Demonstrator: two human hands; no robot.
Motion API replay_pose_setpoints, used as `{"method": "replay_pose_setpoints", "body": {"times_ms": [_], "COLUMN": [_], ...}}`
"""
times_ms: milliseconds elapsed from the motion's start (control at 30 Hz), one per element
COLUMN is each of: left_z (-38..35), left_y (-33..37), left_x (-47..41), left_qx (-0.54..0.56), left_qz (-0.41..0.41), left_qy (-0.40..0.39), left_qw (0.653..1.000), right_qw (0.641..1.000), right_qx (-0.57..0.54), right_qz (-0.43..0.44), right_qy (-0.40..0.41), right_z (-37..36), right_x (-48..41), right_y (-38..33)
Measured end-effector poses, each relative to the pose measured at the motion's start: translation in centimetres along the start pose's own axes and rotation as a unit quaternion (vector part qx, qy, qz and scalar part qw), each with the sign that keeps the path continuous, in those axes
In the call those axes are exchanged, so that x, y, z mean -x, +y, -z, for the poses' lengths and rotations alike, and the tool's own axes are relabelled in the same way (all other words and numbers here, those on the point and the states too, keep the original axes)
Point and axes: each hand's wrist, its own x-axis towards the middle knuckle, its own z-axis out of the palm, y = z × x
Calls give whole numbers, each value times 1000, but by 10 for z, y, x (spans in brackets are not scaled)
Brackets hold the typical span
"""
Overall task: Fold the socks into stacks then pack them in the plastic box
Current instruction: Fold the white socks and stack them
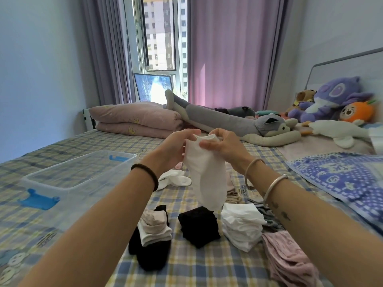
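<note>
Head view: left hand (pixel 176 146) and right hand (pixel 222 143) both pinch the cuff of 1 white sock (pixel 207 175), held up – toe hanging. Below the hands, 3 folded stacks (pixel 199 226). Plastic box (pixel 78 175) left of left forearm – on bed.

The plastic box (pixel 83 177) fills the left of the bed (pixel 196 266). At centre stand 3 piles with narrow gaps between them: a mixed stack (pixel 154 230), a black stack (pixel 199 226) and a white stack (pixel 241 228). Loose white socks (pixel 176 180) lie behind them and a pink pile (pixel 288 259) crowds the right. Bare sheet lies in front.
</note>
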Motion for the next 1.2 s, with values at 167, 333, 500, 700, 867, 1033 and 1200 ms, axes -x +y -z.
{"method": "replay_pose_setpoints", "body": {"times_ms": [167,333,500,700,867,1033,1200], "left_z": [-2,-1,2,8,3,-2,-8], "left_y": [0,1,3,-9,-24,-27,-25], "left_x": [-3,-4,-5,-11,-8,-18,-17], "left_qx": [-29,-50,-24,25,1,-108,-166], "left_qz": [-25,-49,-73,-18,41,-63,-8], "left_qy": [6,36,71,116,74,190,184], "left_qw": [999,997,995,993,996,974,969], "right_qw": [999,997,985,976,975,972,979], "right_qx": [12,9,-117,-179,-158,-108,-64], "right_qz": [19,-21,-105,-115,-153,-193,-128], "right_qy": [35,73,-71,-51,30,-83,-143], "right_z": [-2,-6,2,5,2,3,3], "right_x": [-1,-3,1,0,3,12,17], "right_y": [3,7,11,17,20,25,29]}}
